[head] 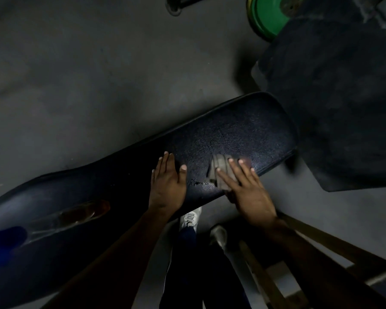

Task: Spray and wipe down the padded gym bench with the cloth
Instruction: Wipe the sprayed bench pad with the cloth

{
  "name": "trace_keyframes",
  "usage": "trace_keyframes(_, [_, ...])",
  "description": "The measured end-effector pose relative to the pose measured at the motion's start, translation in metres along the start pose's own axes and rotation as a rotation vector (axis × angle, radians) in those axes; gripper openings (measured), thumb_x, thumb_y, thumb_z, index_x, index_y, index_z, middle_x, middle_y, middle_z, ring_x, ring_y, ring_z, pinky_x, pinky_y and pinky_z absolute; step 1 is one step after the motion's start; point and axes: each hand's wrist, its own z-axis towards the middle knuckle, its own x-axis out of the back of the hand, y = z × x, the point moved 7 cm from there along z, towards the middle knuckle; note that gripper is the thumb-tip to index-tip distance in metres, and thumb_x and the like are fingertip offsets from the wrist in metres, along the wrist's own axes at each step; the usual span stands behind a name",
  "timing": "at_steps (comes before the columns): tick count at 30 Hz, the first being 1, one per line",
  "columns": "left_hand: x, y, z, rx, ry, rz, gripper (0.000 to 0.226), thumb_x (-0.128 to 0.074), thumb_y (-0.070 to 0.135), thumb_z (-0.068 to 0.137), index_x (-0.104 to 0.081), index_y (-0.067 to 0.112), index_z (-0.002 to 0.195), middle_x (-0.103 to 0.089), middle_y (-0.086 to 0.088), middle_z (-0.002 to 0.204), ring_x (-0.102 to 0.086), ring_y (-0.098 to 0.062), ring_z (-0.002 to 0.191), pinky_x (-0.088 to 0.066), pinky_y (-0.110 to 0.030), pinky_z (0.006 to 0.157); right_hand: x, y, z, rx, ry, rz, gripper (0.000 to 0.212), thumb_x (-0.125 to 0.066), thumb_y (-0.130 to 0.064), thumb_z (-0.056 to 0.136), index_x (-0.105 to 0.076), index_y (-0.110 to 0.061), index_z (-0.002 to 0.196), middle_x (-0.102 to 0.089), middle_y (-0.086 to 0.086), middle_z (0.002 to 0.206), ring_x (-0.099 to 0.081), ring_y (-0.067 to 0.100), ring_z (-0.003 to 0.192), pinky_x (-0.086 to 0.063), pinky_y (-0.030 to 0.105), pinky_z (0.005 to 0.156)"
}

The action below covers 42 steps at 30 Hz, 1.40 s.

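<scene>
Right hand [245, 188] fingers [233, 167] flat on cloth [220, 171], bench [243, 132]

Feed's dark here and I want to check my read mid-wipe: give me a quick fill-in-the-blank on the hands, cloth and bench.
1. The cloth lies under the ____ hand.
2. The left hand rests flat on the ____.
3. The weight plate on the floor is ____.
4. The spray bottle lies on the pad toward the picture's ____ side.

Missing words: right; bench; green; left
</scene>
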Motion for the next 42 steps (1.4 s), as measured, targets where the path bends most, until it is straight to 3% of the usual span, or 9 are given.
trace_keyframes(5, [-0.009,-0.012,-0.013,0.007,0.038,-0.028,0.074,-0.022,0.051,0.093,-0.028,0.009,0.154,-0.020,-0.006,0.164,-0.013,-0.021,0.152,-0.008,-0.040,0.123,0.000,-0.010,0.025,-0.197,0.124,0.087,0.068,-0.047,-0.030,0.105,-0.013,-0.037,0.165,-0.004,0.005,0.175,0.000,0.035,0.161,-0.011,0.059,0.129])
trace_keyframes(10, [-0.010,-0.020,-0.025,-0.007,0.092,-0.088,0.067,-0.027,0.046,0.097,-0.031,0.010,0.153,-0.023,-0.006,0.164,-0.015,-0.020,0.152,-0.010,-0.042,0.124,-0.031,-0.088,0.022,0.138,0.121,-0.001,0.087,-0.063,-0.017,0.089,-0.022,-0.034,0.163,-0.015,0.008,0.174,-0.011,0.038,0.160,-0.011,0.058,0.127])
trace_keyframes(14, [-0.005,-0.029,-0.032,-0.026,0.094,-0.090,0.067,-0.028,0.046,0.097,-0.031,0.009,0.153,-0.023,-0.006,0.163,-0.016,-0.021,0.152,-0.010,-0.042,0.123,-0.043,-0.097,-0.006,0.207,0.093,-0.025,0.089,-0.065,-0.015,0.087,-0.024,-0.037,0.162,-0.016,0.002,0.174,-0.011,0.031,0.161,-0.011,0.052,0.128])
trace_keyframes(20, [0.008,-0.051,-0.050,-0.097,0.061,-0.062,0.079,-0.020,0.058,0.092,-0.029,0.010,0.154,-0.021,-0.004,0.164,-0.014,-0.020,0.152,-0.008,-0.041,0.122,-0.018,-0.054,-0.008,-0.001,0.094,0.068,0.097,-0.066,-0.002,0.079,-0.028,-0.032,0.163,-0.017,0.004,0.173,-0.012,0.031,0.160,-0.018,0.049,0.128])
trace_keyframes(25, [0.013,-0.078,-0.057,-0.111,0.015,-0.042,0.071,-0.025,0.052,0.096,-0.022,0.014,0.156,-0.013,0.000,0.166,-0.006,-0.014,0.153,-0.003,-0.037,0.124,-0.002,-0.059,0.038,-0.242,0.196,0.197,0.072,-0.057,-0.009,0.096,-0.032,-0.027,0.161,-0.017,0.008,0.173,-0.007,0.036,0.161,-0.012,0.058,0.128])
trace_keyframes(29, [0.013,-0.096,-0.065,-0.128,-0.005,-0.025,0.074,-0.020,0.054,0.094,-0.019,0.015,0.157,-0.011,0.001,0.166,-0.003,-0.011,0.153,0.001,-0.032,0.123,-0.018,-0.121,0.059,-0.128,0.171,0.117,0.066,-0.049,-0.026,0.103,-0.024,-0.033,0.163,-0.010,0.006,0.175,-0.005,0.034,0.161,-0.001,0.053,0.127])
trace_keyframes(35, [0.017,-0.113,-0.075,-0.201,-0.043,0.050,0.071,-0.021,0.052,0.097,-0.016,0.015,0.158,-0.008,0.001,0.167,-0.002,-0.012,0.153,-0.006,-0.038,0.124,-0.049,-0.162,0.007,0.130,0.061,0.021,0.091,-0.057,-0.005,0.088,-0.018,-0.036,0.164,-0.004,0.000,0.175,0.001,0.030,0.162,0.000,0.049,0.129])
trace_keyframes(39, [0.022,-0.117,-0.077,-0.250,-0.015,0.063,0.070,-0.024,0.050,0.097,-0.023,0.013,0.156,-0.014,-0.001,0.166,-0.007,-0.013,0.153,-0.011,-0.041,0.124,-0.032,-0.130,-0.006,0.016,0.056,0.080,0.097,-0.062,0.000,0.083,-0.021,-0.038,0.163,-0.007,-0.003,0.174,0.001,0.026,0.161,-0.003,0.044,0.129])
trace_keyframes(42, [0.023,-0.120,-0.076,-0.263,-0.011,0.063,0.070,-0.024,0.051,0.097,-0.025,0.012,0.156,-0.016,-0.002,0.165,-0.009,-0.015,0.153,-0.013,-0.042,0.123,-0.012,-0.108,0.025,-0.125,0.114,0.153,0.083,-0.057,0.000,0.091,-0.029,-0.031,0.163,-0.012,0.004,0.174,-0.005,0.031,0.161,-0.012,0.052,0.129])
